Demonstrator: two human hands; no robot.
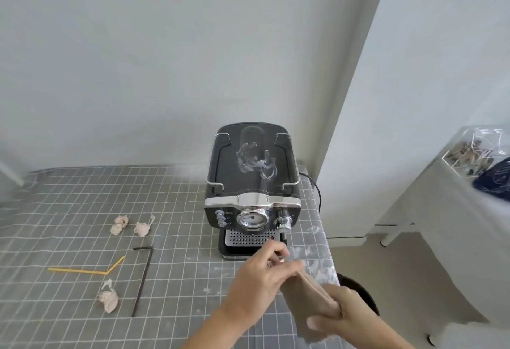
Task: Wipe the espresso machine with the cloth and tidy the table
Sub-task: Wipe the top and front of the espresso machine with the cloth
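Holding a soft, limp tan cloth [306, 290] stretched between both hands: left hand [259, 279] fingers pinch its top edge, right hand [342, 318] grips it bunched.

espresso machine [252, 183] on table [55, 191] — crumpled tissues [129, 225] left

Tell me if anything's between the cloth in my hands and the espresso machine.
Nothing visible blocks it. Both hands, left and right, hold the cloth just in front of the espresso machine, with only bare tablecloth between.
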